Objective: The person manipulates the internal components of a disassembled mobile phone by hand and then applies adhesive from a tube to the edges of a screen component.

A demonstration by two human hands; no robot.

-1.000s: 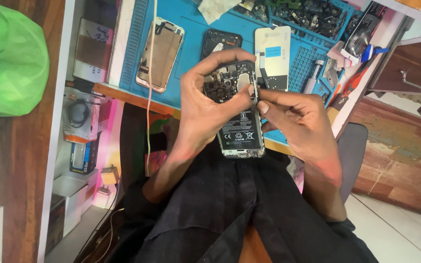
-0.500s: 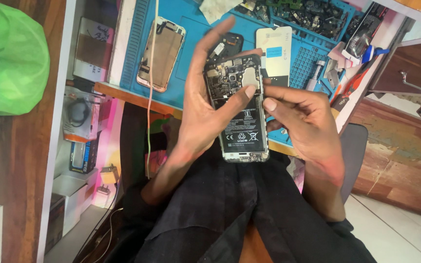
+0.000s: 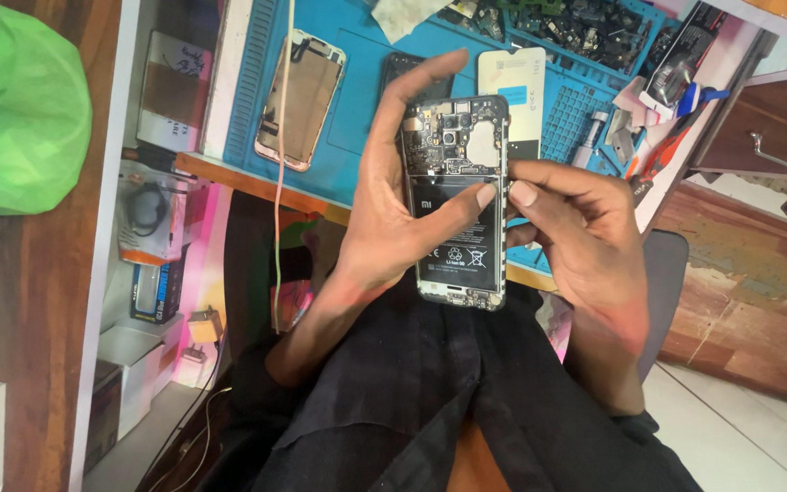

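Observation:
An opened smartphone (image 3: pixel 457 205) with its back cover off shows a circuit board at the top and a black battery below. My left hand (image 3: pixel 389 219) holds it from the left, thumb across the battery. My right hand (image 3: pixel 576 232) grips the phone's right edge with fingertips pinched near the top of the battery. The phone is held above my lap, just in front of the blue work mat (image 3: pixel 348 55).
On the mat lie a phone frame (image 3: pixel 301 96), a dark phone (image 3: pixel 403 68), a white phone panel (image 3: pixel 514 77), a tray of small parts (image 3: pixel 585 27) and tools (image 3: pixel 658 155). A green bag (image 3: pixel 15 118) sits at left. Boxes (image 3: pixel 152 246) and a hanging cable (image 3: pixel 278 219) are below the desk.
The phone has been raised and turned upright so its whole open back shows. My left fingers have straightened and my right fingertips have moved to the phone's right edge.

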